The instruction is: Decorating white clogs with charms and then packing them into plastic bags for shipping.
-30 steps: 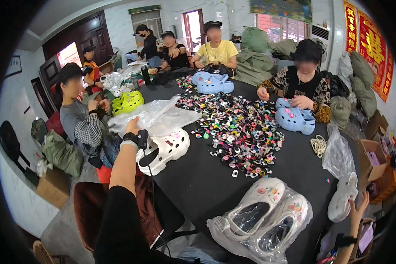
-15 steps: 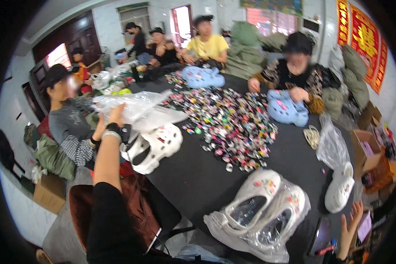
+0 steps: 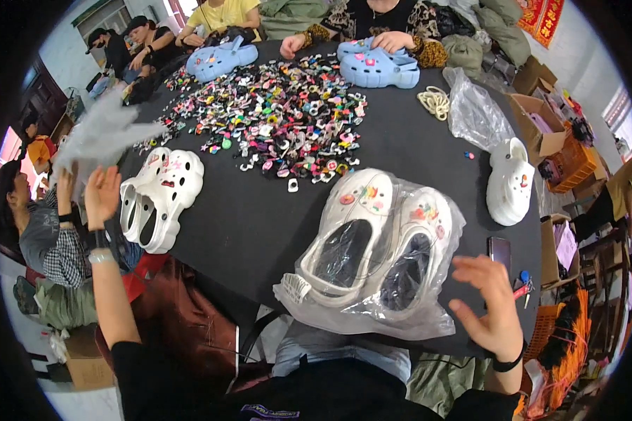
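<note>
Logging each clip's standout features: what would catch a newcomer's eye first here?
A big heap of small colourful charms spreads over the middle of the black table. Near the front edge lies a pair of white clogs in a clear bag, with the right hand open beside it. At the left, the left hand is raised next to an unbagged white pair.

The left hand (image 3: pixel 102 195) is raised open beside a pair of white clogs (image 3: pixel 158 198) on the black bench (image 3: pixel 414 144); the right hand (image 3: pixel 490 306), fingers spread, hovers just beside bagged white clogs (image 3: pixel 372 245) near the front edge
</note>
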Available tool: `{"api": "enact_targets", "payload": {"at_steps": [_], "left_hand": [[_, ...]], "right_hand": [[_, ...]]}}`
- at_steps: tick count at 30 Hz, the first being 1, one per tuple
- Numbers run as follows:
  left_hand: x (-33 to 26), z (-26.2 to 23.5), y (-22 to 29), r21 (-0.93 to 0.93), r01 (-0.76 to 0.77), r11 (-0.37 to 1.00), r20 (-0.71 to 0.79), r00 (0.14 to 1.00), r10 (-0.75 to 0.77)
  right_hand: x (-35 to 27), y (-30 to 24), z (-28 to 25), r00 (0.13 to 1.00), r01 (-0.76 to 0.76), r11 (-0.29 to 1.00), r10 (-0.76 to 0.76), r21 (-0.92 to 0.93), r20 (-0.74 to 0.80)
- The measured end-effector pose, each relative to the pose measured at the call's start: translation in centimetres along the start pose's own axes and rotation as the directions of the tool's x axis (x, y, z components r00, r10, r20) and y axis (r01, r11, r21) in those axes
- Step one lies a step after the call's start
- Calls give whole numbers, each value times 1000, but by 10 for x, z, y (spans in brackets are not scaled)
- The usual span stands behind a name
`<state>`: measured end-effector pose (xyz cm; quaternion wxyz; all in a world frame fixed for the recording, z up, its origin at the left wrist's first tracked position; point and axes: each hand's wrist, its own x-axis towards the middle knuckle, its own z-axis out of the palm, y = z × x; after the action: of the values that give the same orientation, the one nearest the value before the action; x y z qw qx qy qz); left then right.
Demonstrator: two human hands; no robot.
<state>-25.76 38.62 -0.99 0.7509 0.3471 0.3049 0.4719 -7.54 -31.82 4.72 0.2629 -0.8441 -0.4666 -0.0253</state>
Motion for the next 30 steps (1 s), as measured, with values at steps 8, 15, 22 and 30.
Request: {"api": "enact_targets", "payload": {"at_steps": [8,15,22,30], "left_hand": [[-285,91,-96,434,-850,299,870,309,-384],[-319,60,-168,644,-554,527,763,415,-496],[-322,40,-169,400,-732,552,916,344,-207],[-331,40,-155,196,-911,362,981,182,-75]], "right_hand": [[-28,-9,47,981,54,991,-75,121,181],[-35,-12,73,993,86,996,-83,-35,79],[-52,-15,79,989,145,982,-142,123,-32],[-16,-61,130,818,-170,602,-355,781,452]]}}
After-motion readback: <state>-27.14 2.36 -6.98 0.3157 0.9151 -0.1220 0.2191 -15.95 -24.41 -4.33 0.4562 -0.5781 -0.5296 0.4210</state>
